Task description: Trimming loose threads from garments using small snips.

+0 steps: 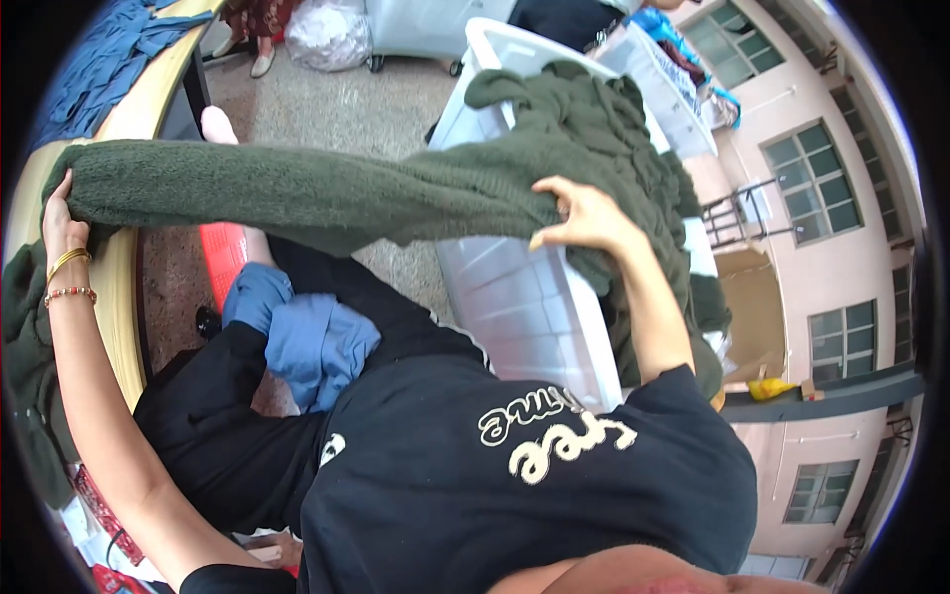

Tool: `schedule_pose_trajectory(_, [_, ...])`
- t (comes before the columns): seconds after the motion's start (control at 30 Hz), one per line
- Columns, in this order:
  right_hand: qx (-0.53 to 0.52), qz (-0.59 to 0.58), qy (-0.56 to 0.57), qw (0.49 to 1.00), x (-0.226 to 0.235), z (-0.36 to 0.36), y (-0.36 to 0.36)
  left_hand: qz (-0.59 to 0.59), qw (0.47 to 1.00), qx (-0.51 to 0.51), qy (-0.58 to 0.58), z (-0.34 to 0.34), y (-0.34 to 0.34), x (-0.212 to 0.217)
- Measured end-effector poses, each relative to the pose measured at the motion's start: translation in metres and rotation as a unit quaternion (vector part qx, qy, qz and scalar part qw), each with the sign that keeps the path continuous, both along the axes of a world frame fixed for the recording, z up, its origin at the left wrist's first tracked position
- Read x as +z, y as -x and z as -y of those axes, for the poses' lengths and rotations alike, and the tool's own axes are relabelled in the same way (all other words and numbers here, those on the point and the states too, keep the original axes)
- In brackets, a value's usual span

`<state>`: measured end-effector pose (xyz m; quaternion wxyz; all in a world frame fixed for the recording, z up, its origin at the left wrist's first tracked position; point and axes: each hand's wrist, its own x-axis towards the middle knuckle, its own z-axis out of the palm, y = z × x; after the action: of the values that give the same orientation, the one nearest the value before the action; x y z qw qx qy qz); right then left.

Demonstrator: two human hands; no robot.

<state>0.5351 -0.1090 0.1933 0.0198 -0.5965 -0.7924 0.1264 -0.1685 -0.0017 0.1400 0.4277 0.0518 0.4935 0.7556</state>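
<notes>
Shirt (pixel 515 475): black, pale lettering on it, filling the picture at 6 o'clock; it is the person's own.
Blue cloth (pixel 312 346): bunched on the person's lap at about 8 o'clock, touching the black clothing round it.
Left hand (pixel 61 223): at 9 o'clock, grip closed on the end of the sweater, fingers curled over its edge; a gold bangle and a bead bracelet sit on the wrist.
Right hand (pixel 584 213): just right of centre, grip pinching a fold of the sweater, thumb under and fingers on top.
Sweater (pixel 327 193): dark green, fuzzy knit, stretched between both hands across the middle; its bulk drapes over the bin at 1 o'clock and hangs down past it.
Counter (pixel 124 287): pale wood, curving along the left edge; more green knit lies on it at 8 o'clock, possibly the same garment, though the fisheye rim makes that hard to tell.
Bin (pixel 524 307): white plastic, beside the right arm, under the sweater.
Blue clothes (pixel 109 59): spread on the counter at 11 o'clock.
Building (pixel 831 198): pink walls with windows, at 3 o'clock.
</notes>
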Motion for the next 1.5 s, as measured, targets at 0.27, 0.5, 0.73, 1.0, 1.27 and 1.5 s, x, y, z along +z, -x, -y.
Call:
schedule_pose_trajectory(0.27, [0.079,0.048,-0.139,0.986,0.001,-0.005,0.028,0.031,0.999,0.028,-0.030,0.030,0.055,-0.004])
schedule_pose_trajectory(0.5, [0.135,-0.336,0.041,0.931,0.090,-0.060,0.099,0.052,0.995,-0.056,-0.061,0.046,0.024,0.022])
schedule_pose_trajectory(0.73, [0.176,-0.649,0.512,0.534,0.121,-0.115,0.231,-0.311,0.931,-0.169,-0.087,0.105,-0.108,0.054])
schedule_pose_trajectory(1.0, [0.156,-0.661,0.516,0.523,0.124,-0.113,0.343,-0.330,0.853,-0.335,-0.226,0.146,-0.229,0.065])
schedule_pose_trajectory(1.27, [0.157,-0.565,0.519,0.622,0.063,-0.108,0.368,-0.375,0.766,-0.513,-0.097,0.136,-0.208,0.032])
schedule_pose_trajectory(1.5, [0.157,-0.192,0.215,0.945,-0.002,-0.201,0.276,-0.330,0.781,-0.527,0.060,0.110,-0.180,-0.019])
